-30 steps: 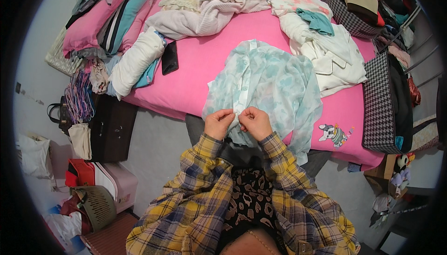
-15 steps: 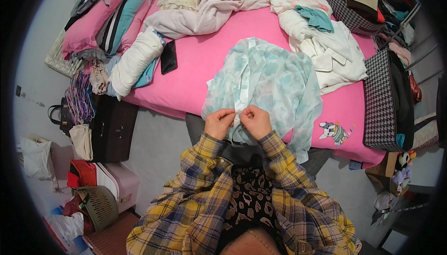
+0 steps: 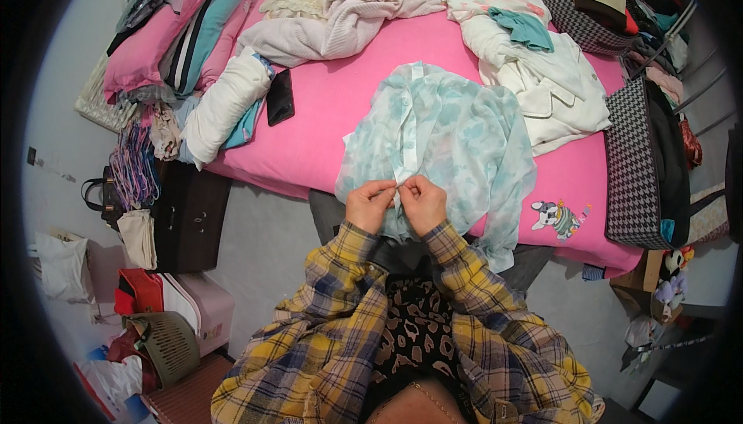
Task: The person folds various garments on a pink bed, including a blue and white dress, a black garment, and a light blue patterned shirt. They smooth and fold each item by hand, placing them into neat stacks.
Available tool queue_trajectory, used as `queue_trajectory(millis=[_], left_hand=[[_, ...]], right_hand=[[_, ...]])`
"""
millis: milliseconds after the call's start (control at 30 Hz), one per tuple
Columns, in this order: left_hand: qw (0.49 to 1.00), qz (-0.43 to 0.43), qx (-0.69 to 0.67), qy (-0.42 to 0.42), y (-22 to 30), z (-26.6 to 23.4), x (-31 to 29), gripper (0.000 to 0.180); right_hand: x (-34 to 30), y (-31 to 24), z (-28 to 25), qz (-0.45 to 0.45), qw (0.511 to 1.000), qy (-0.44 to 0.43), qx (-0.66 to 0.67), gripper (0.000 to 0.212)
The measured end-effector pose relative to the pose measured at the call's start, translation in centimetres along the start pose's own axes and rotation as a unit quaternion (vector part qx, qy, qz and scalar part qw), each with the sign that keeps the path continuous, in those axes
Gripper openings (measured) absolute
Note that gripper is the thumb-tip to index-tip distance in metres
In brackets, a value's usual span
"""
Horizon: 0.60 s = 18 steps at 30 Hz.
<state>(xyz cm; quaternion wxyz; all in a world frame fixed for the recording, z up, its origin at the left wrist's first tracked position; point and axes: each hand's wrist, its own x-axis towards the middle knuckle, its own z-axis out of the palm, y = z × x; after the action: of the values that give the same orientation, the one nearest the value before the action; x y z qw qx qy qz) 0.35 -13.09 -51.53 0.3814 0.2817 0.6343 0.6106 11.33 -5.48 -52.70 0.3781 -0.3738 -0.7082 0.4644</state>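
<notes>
A sheer white shirt with pale teal blotches (image 3: pixel 464 141) lies spread on the pink bed, its near hem hanging over the edge toward my lap. Down its front runs a white button strip (image 3: pixel 409 134). At the strip's lower part, my left hand (image 3: pixel 371 204) pinches the fabric with thumb and forefinger. Close against it, my right hand (image 3: pixel 422 203) pinches the same strip from the other side. The fingertips of both hands nearly touch, and any button between them is hidden.
On the pink bedsheet (image 3: pixel 317 126) lie a black phone (image 3: pixel 281 97), a rolled white garment (image 3: pixel 226 107), a crumpled pale knit (image 3: pixel 340 25) and white clothes (image 3: pixel 546 91). A houndstooth storage box (image 3: pixel 636 165) stands right. A dark cabinet (image 3: pixel 190 215) and olive basket (image 3: pixel 166 347) are left.
My hands have drawn closer together on the button strip. The left moved slightly right, and the fingertips now meet. The shirt stays almost where it was.
</notes>
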Motion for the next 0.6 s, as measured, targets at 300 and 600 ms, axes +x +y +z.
queue_trajectory(millis=[300,600], left_hand=[[1.000,0.012,-0.001,-0.011,0.4,0.1,0.4,0.027],[0.998,0.059,-0.032,-0.003,-0.5,0.1,1.2,0.023]], right_hand=[[0.5,-0.2,-0.7,0.151,0.972,-0.060,0.167,0.013],[1.1,0.1,-0.9,0.211,0.928,-0.124,0.280,0.013]])
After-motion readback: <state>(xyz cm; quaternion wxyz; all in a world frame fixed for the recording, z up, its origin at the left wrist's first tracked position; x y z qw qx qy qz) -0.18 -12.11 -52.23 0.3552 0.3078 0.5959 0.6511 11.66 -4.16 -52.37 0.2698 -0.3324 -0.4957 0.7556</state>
